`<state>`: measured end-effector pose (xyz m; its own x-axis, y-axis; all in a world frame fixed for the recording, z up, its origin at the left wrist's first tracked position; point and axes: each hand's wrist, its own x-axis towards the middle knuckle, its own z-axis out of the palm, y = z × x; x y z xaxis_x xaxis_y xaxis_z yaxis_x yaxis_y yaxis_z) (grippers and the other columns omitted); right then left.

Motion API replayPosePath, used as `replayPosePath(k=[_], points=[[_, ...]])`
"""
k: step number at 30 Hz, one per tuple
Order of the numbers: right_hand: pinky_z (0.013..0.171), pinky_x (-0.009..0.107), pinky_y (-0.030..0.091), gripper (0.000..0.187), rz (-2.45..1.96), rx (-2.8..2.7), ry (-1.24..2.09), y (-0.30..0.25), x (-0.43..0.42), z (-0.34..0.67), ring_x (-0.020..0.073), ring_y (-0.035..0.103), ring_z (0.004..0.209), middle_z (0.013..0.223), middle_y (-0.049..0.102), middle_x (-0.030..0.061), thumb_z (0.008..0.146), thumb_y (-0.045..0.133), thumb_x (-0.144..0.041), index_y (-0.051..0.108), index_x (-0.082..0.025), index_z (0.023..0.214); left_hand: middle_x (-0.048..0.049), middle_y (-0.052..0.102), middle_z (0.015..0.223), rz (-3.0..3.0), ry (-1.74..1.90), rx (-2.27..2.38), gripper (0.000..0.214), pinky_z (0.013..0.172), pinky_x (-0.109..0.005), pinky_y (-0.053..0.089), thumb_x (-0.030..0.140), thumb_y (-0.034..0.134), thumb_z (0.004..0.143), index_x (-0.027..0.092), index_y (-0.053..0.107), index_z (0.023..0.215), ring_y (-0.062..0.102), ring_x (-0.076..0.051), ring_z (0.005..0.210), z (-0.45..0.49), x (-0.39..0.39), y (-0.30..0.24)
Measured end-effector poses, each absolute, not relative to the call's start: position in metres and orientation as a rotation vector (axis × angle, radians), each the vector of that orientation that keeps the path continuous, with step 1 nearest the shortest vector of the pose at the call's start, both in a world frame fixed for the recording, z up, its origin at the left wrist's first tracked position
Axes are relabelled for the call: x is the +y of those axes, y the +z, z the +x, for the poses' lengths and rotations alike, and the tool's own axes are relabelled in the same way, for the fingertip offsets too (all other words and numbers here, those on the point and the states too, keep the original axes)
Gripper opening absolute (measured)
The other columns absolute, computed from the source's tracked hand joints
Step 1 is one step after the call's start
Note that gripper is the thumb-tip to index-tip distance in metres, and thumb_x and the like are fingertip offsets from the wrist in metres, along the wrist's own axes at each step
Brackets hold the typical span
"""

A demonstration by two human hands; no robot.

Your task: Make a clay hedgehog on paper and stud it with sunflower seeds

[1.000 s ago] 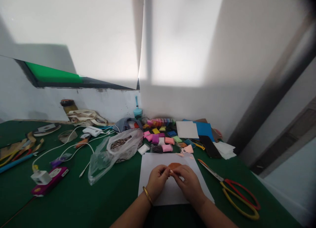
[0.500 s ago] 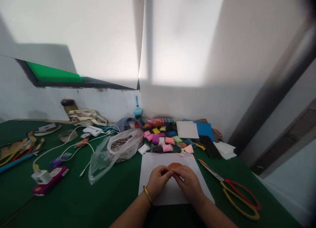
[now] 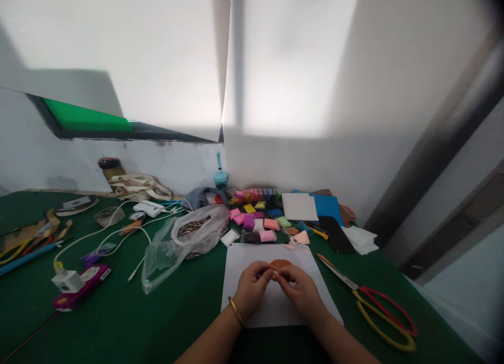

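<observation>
My left hand (image 3: 252,286) and my right hand (image 3: 300,290) meet over a white sheet of paper (image 3: 236,256). Their thumbs and fingertips pinch a small pale piece of clay (image 3: 274,274) between them. Just beyond the fingertips shows a flat, rounded orange-brown piece of clay (image 3: 281,263); the fingers cover its near edge, and I cannot tell whether it rests on the paper or touches the hands. An open packet of peach clay (image 3: 301,238) lies at the paper's far edge, with peach scraps beside it.
Large scissors (image 3: 370,295) with red and yellow handles lie right of the paper. Several coloured clay packets (image 3: 249,222) sit behind it. A black phone (image 3: 335,234) is at the back right. Leftward are a clear plastic bag (image 3: 165,253), white cables and a pink power strip (image 3: 81,290).
The fingertips have shifted slightly, and the pale piece between them now shows. More of the orange-brown piece is visible. Both hands stay over the paper.
</observation>
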<state>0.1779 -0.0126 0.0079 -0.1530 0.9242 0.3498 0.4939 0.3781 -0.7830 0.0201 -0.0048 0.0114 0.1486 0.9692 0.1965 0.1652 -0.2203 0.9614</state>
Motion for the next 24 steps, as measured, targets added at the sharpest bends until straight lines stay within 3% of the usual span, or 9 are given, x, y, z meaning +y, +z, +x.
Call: replayPosePath(k=[10,16,20,24], points=[[0.062,0.028,0.046,0.024,-1.220,-1.758,0.859,0.0029,-0.0088,0.1797,0.0178,0.060,0.071,0.076,0.066,0.0012,0.079,0.057,-0.044,0.067,-0.023,0.083,-0.0033,0.062,0.079,1.636,1.178,1.113,0.018,0.070,-0.027,0.043,0.033,0.055,0.080,0.018,0.064,0.078,0.055,-0.016,0.075,0.0195,-0.0050,0.0099],[0.061,0.029,0.047,0.031,-1.245,-1.715,0.893,0.0021,-0.0078,0.1803,0.0183,0.059,0.068,0.070,0.065,0.0020,0.080,0.054,-0.048,0.068,-0.021,0.077,-0.0047,0.060,0.081,1.716,1.208,1.121,0.025,0.074,-0.029,0.043,0.036,0.050,0.083,0.020,0.069,0.086,0.054,-0.017,0.079,0.0187,-0.0060,0.0126],[0.066,0.030,0.048,0.028,-1.185,-1.752,0.955,0.0023,-0.0080,0.1818,0.0194,0.061,0.073,0.074,0.066,0.0024,0.079,0.056,-0.046,0.068,-0.021,0.078,-0.0036,0.060,0.079,1.692,1.173,1.121,0.019,0.068,-0.027,0.043,0.034,0.059,0.077,0.020,0.070,0.083,0.054,-0.016,0.074,0.0187,-0.0057,0.0127],[0.064,0.029,0.047,0.038,-1.137,-1.727,0.954,0.0026,-0.0098,0.1821,0.0175,0.060,0.068,0.069,0.065,0.0029,0.086,0.044,-0.047,0.067,-0.019,0.074,-0.0021,0.060,0.075,1.631,1.163,1.184,0.014,0.065,-0.026,0.042,0.032,0.061,0.074,0.019,0.066,0.073,0.053,-0.015,0.070,0.0195,-0.0048,0.0141]])
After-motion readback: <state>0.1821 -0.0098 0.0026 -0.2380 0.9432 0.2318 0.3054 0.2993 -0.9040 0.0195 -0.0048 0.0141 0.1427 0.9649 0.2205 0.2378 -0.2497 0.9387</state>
